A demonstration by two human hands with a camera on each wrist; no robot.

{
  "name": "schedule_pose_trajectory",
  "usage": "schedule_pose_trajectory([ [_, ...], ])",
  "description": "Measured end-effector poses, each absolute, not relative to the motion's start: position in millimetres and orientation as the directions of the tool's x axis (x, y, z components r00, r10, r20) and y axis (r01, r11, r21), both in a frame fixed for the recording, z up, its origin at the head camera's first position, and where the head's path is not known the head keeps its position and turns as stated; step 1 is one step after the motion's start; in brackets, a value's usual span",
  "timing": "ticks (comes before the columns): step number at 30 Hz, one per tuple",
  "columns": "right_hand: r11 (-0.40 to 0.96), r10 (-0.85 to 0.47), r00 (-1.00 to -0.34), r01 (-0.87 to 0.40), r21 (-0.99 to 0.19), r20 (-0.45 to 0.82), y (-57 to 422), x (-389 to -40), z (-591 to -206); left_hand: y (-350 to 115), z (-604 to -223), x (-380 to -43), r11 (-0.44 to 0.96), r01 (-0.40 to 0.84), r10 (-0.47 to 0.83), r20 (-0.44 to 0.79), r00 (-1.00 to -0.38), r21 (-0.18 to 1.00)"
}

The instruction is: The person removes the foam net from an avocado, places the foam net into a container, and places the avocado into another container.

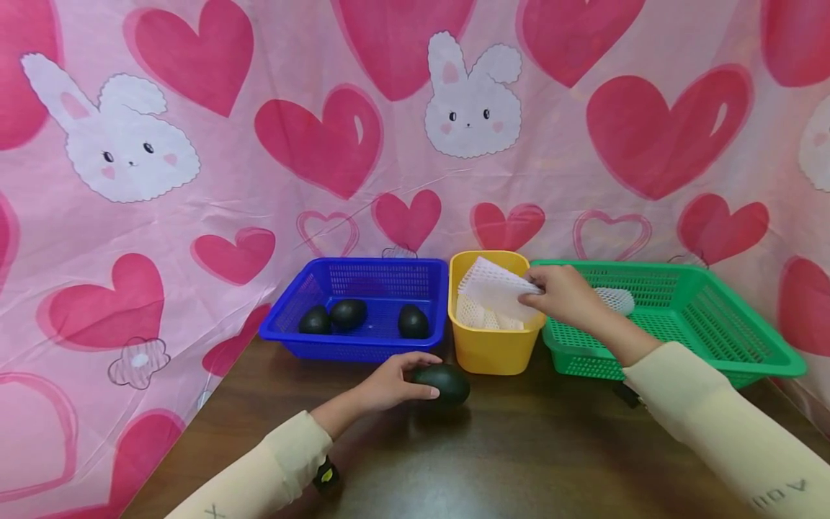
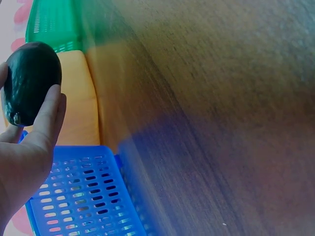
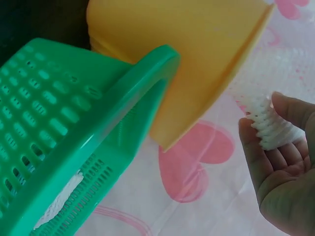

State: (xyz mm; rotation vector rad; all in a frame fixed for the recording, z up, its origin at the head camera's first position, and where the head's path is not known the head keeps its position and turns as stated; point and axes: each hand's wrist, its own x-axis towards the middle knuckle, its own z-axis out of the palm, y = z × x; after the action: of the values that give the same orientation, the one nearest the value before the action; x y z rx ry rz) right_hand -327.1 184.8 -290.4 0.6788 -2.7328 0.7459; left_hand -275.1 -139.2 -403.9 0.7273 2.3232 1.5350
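A dark green avocado (image 1: 449,385) is gripped by my left hand (image 1: 394,383) just above the table, in front of the yellow bin (image 1: 496,353). In the left wrist view, fingers and thumb close around the avocado (image 2: 32,78). My right hand (image 1: 565,294) pinches the edge of a white foam net sleeve (image 1: 496,287) over the bin's mouth. That sleeve (image 3: 266,120) hangs between thumb and fingers in the right wrist view. More foam net sleeves (image 1: 478,316) lie inside the bin, partly hidden by the held one.
Left of the bin, a blue basket (image 1: 353,268) holds three avocados (image 1: 413,321). To the right stands a green basket (image 1: 720,328) with a white net-covered item (image 1: 616,300) inside, partly behind my right hand. All stand on a brown wooden table (image 1: 519,447) before a pink curtain.
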Motion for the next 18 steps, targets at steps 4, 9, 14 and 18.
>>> schedule_pose_trajectory([
  [4,0.781,-0.412,-0.866,-0.496,-0.379,0.283,180.4,-334.0,-295.3,-139.8,-404.3,-275.2,0.313,0.266,0.544,0.058,-0.837,0.912],
  [9,0.791,-0.443,-0.865,-0.502,-0.350,0.237,171.3,-340.4,-302.3,-140.3,-405.3,-275.1,0.319,0.261,0.545,0.049,-0.837,0.911],
  [14,0.806,-0.471,-0.863,-0.504,-0.310,0.181,162.8,-345.5,-305.1,-140.1,-405.2,-275.5,0.310,0.254,0.550,0.045,-0.834,0.916],
  [18,0.820,-0.500,-0.858,-0.512,-0.256,0.115,157.1,-349.9,-306.8,-139.4,-405.5,-276.1,0.307,0.257,0.548,0.050,-0.835,0.916],
])
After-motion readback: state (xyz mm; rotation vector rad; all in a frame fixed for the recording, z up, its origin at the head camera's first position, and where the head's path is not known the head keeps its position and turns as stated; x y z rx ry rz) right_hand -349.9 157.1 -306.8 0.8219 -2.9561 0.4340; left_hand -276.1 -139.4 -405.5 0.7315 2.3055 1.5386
